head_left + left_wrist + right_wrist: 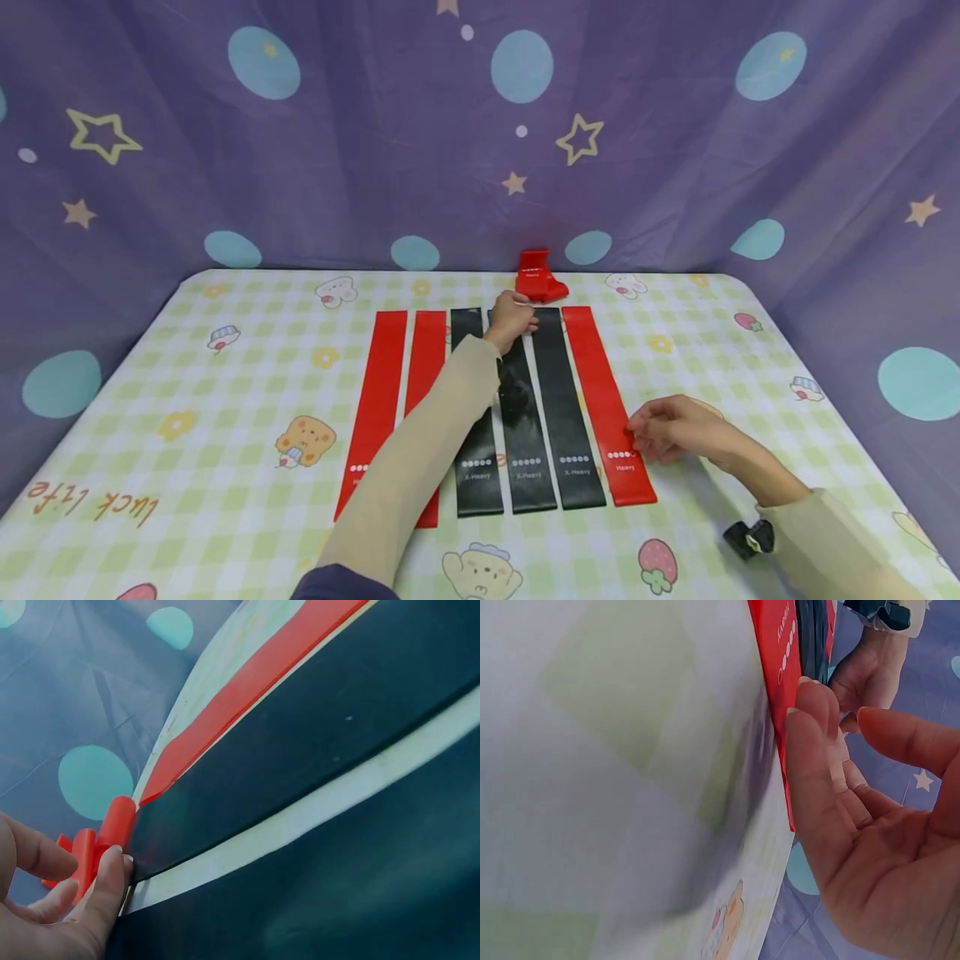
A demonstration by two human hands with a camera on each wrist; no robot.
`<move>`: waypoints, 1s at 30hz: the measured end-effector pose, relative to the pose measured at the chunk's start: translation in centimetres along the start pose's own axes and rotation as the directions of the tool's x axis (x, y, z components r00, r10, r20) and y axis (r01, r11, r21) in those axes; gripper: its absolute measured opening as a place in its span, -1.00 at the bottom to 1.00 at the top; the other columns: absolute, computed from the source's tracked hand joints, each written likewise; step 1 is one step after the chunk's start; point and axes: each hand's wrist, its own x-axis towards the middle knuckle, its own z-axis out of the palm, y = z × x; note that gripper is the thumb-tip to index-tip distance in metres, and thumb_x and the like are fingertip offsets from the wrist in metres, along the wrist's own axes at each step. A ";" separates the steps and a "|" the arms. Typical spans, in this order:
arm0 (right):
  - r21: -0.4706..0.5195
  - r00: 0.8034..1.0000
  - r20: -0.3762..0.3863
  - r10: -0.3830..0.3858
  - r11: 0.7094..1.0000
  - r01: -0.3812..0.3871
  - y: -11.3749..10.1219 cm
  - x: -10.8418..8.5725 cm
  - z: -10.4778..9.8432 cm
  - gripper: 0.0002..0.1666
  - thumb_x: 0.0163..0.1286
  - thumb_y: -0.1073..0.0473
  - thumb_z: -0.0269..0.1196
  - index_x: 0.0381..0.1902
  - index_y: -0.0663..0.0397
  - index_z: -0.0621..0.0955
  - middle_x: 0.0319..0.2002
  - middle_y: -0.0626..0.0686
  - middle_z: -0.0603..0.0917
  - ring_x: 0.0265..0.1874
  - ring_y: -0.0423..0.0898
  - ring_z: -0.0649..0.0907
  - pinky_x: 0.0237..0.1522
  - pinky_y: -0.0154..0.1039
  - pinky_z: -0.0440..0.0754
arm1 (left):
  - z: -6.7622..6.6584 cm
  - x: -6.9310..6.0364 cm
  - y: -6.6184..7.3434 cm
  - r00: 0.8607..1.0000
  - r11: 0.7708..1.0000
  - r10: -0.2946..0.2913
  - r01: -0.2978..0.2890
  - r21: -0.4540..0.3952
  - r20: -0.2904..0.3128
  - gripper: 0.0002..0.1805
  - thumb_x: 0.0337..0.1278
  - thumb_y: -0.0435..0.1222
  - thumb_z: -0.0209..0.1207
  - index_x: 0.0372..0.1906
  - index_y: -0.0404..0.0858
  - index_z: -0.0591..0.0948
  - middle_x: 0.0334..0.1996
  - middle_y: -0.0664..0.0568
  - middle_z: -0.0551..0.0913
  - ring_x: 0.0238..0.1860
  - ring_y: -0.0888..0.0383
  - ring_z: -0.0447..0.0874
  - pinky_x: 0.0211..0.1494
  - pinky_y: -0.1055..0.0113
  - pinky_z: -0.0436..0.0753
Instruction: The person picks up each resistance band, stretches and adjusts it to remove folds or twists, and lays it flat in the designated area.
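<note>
Flat resistance bands lie side by side: two red ones at the left, such as the outer red band [382, 375], then three black ones marked X-Heavy, and a red Heavy band [600, 375] at the right. My left hand [512, 317] is at the far ends of the black bands. In the left wrist view its fingertips touch the end of a black band [247, 795], beside the gap between two. My right hand [678, 429] is at the right edge of the red Heavy band, fingers loosely bent; whether they touch it I cannot tell. Neither hand grips anything.
A folded red band [536, 279] stands at the table's back edge, just beyond my left hand. A checked cloth [247, 367] with cartoon prints covers the table. Behind it hangs a purple curtain [420, 167]. My left forearm covers parts of the bands.
</note>
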 end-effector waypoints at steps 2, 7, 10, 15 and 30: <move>0.014 1.000 0.014 -0.006 1.000 0.006 0.0 0.1 0.1 -0.66 0.30 0.25 0.09 -0.04 0.38 0.54 -0.33 0.05 0.70 -0.41 -0.07 0.69 -0.29 -0.16 0.72 | 0.0 0.3 -0.1 1.000 1.000 -0.001 0.001 -0.001 -0.017 -0.59 0.22 -0.43 -0.07 0.17 -0.43 0.34 -0.04 -0.30 0.59 -0.35 0.04 0.68 -0.18 0.29 0.71; 0.029 0.999 0.031 -0.025 0.999 0.024 0.0 0.2 0.1 -0.66 0.27 0.28 0.08 -0.05 0.38 0.54 -0.35 0.05 0.68 -0.41 -0.07 0.69 -0.30 -0.17 0.71 | -0.1 1.3 -0.2 0.999 0.999 -0.020 0.019 -0.032 -0.028 -0.50 0.24 -0.42 -0.06 0.28 -0.42 0.20 -0.10 -0.35 0.63 -0.40 0.05 0.69 -0.28 0.33 0.71; 0.026 0.999 0.023 -0.023 0.999 0.023 -0.1 0.2 0.1 -0.66 0.25 0.30 0.07 -0.05 0.38 0.54 -0.35 0.05 0.68 -0.42 -0.07 0.69 -0.31 -0.18 0.71 | -0.2 2.0 0.0 0.999 0.998 -0.046 0.045 -0.054 -0.010 -0.45 0.26 -0.42 -0.07 0.33 -0.46 0.16 -0.12 -0.37 0.66 -0.51 0.13 0.67 -0.42 0.41 0.68; 0.050 0.998 0.042 -0.037 0.998 0.035 -0.3 0.2 0.1 -0.65 0.28 0.27 0.09 -0.03 0.39 0.53 -0.33 0.05 0.68 -0.40 -0.06 0.69 -0.29 -0.17 0.71 | -0.6 3.3 0.3 0.989 0.988 -0.146 0.145 -0.049 -0.018 -0.65 0.27 -0.42 -0.07 0.06 -0.55 0.47 -0.45 -0.19 0.67 -0.70 0.26 0.59 -0.66 0.51 0.55; 0.091 0.992 0.061 -0.112 0.990 0.107 -0.6 0.9 0.7 -0.68 0.35 0.25 0.10 -0.05 0.42 0.50 -0.32 0.09 0.67 -0.38 -0.04 0.69 -0.28 -0.15 0.71 | -0.7 4.7 0.4 0.965 0.965 -0.247 0.253 0.065 -0.082 -0.86 0.16 -0.37 0.09 -0.33 -0.33 0.64 -0.76 0.11 0.58 -0.80 0.31 0.56 -0.72 0.46 0.22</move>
